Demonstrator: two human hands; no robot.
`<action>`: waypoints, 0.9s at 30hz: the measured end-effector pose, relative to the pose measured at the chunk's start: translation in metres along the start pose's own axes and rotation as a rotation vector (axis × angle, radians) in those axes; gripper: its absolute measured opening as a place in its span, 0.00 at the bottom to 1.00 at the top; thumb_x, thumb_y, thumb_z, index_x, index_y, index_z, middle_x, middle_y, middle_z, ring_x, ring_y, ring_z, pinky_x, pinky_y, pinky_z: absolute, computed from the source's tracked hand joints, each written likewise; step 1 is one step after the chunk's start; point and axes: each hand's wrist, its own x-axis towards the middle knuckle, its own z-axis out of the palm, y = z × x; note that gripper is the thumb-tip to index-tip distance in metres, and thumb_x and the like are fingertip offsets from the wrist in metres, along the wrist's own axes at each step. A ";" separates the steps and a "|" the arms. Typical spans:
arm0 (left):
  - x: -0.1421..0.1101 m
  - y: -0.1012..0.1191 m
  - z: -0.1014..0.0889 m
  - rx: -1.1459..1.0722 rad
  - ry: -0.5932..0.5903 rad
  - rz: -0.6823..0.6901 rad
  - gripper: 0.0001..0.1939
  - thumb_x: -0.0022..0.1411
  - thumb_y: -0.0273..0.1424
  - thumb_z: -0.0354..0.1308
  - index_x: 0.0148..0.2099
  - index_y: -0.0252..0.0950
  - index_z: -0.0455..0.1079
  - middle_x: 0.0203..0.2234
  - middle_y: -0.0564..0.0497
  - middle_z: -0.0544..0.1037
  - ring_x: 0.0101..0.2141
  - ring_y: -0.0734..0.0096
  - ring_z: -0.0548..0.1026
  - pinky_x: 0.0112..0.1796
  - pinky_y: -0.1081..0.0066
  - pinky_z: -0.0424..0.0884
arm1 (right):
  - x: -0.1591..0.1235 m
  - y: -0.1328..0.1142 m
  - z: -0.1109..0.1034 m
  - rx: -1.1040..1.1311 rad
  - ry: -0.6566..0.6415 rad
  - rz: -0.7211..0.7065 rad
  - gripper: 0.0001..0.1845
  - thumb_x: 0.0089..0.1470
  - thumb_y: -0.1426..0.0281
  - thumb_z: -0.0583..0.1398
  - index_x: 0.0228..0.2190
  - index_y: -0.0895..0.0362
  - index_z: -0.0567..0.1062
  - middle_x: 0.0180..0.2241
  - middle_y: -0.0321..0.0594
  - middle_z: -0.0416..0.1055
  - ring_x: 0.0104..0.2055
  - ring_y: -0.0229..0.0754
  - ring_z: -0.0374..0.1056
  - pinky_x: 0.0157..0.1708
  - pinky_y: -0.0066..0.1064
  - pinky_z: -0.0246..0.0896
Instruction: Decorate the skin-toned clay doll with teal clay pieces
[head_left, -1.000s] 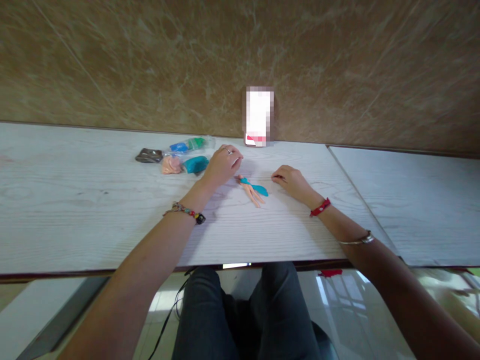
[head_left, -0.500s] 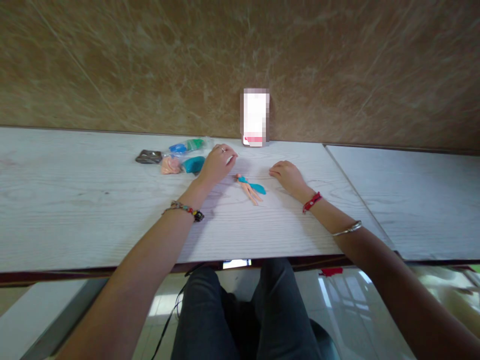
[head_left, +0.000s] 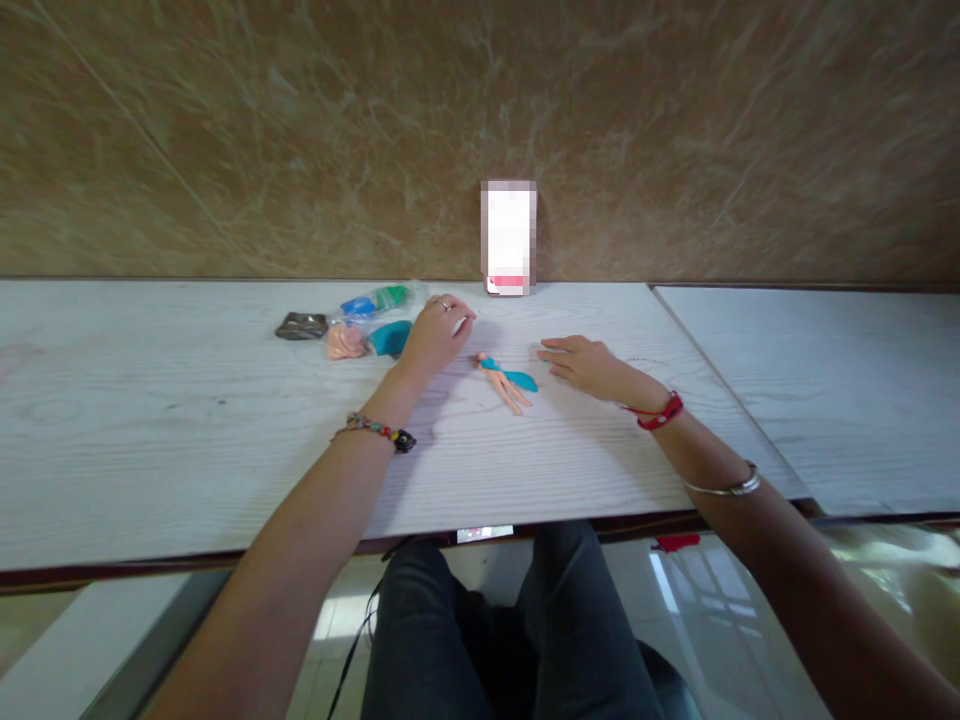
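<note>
A small clay figure (head_left: 504,388) of a person lies on the white tabletop (head_left: 225,450), flesh-coloured, with teal on its chest and a teal flap spread to the right. Just beyond and left of its head is my left hand (head_left: 440,328), its fingers curled together; anything in them is hidden. My right hand (head_left: 589,366) rests palm down to the right of the figure, fingers stretched out and slightly apart. Beside my left hand sit a bag of teal clay (head_left: 388,339) and a bag of flesh-coloured clay (head_left: 345,341).
Further left lies a dark brown packet (head_left: 301,326). Behind the clay bags are blue clay (head_left: 358,306) and green clay (head_left: 392,296) in clear wrapping. A phone (head_left: 510,235) with a blurred screen leans on the brown marbled wall (head_left: 300,150).
My right hand has gone from bunched fingers to stretched ones, its wrist shifting right and nearer me. My left hand stays by the figure. The view has tilted slightly.
</note>
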 end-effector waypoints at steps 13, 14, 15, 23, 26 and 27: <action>-0.026 -0.055 -0.039 0.317 -0.335 -0.266 0.26 0.44 0.41 0.65 0.45 0.34 0.70 0.39 0.38 0.75 0.40 0.49 0.72 0.37 0.56 0.68 | 0.014 0.000 0.000 0.473 0.303 0.183 0.13 0.54 0.70 0.53 0.34 0.59 0.78 0.32 0.43 0.76 0.31 0.38 0.69 0.32 0.31 0.63; -0.029 -0.062 -0.040 0.288 -0.323 -0.253 0.27 0.43 0.39 0.66 0.46 0.36 0.70 0.37 0.40 0.76 0.38 0.53 0.73 0.35 0.60 0.69 | 0.016 0.000 0.000 0.523 0.319 0.193 0.14 0.54 0.68 0.53 0.32 0.59 0.78 0.30 0.43 0.76 0.30 0.38 0.69 0.31 0.30 0.63; -0.030 -0.068 -0.040 0.251 -0.280 -0.239 0.27 0.43 0.37 0.66 0.47 0.37 0.69 0.35 0.43 0.77 0.36 0.57 0.73 0.34 0.63 0.69 | 0.019 -0.001 0.000 0.585 0.335 0.207 0.15 0.54 0.66 0.53 0.31 0.60 0.78 0.28 0.42 0.75 0.28 0.38 0.69 0.29 0.30 0.63; -0.013 -0.019 -0.047 0.116 -0.137 -0.125 0.18 0.50 0.32 0.61 0.45 0.34 0.69 0.39 0.43 0.76 0.40 0.59 0.73 0.41 0.62 0.68 | 0.059 -0.033 -0.017 0.972 0.312 0.227 0.10 0.43 0.68 0.63 0.29 0.60 0.78 0.24 0.39 0.74 0.27 0.36 0.70 0.31 0.32 0.67; -0.008 0.011 -0.051 0.108 -0.125 -0.081 0.19 0.52 0.32 0.60 0.47 0.35 0.68 0.41 0.43 0.76 0.42 0.57 0.73 0.43 0.59 0.67 | 0.067 -0.042 -0.025 0.856 0.348 0.158 0.09 0.44 0.73 0.62 0.32 0.58 0.79 0.28 0.38 0.75 0.28 0.35 0.69 0.33 0.31 0.66; -0.008 0.018 -0.052 0.107 -0.123 -0.074 0.19 0.52 0.33 0.60 0.47 0.35 0.68 0.41 0.43 0.76 0.41 0.57 0.73 0.43 0.59 0.67 | 0.068 -0.044 -0.027 0.829 0.331 0.136 0.10 0.44 0.74 0.62 0.32 0.58 0.79 0.27 0.37 0.75 0.28 0.35 0.69 0.33 0.30 0.65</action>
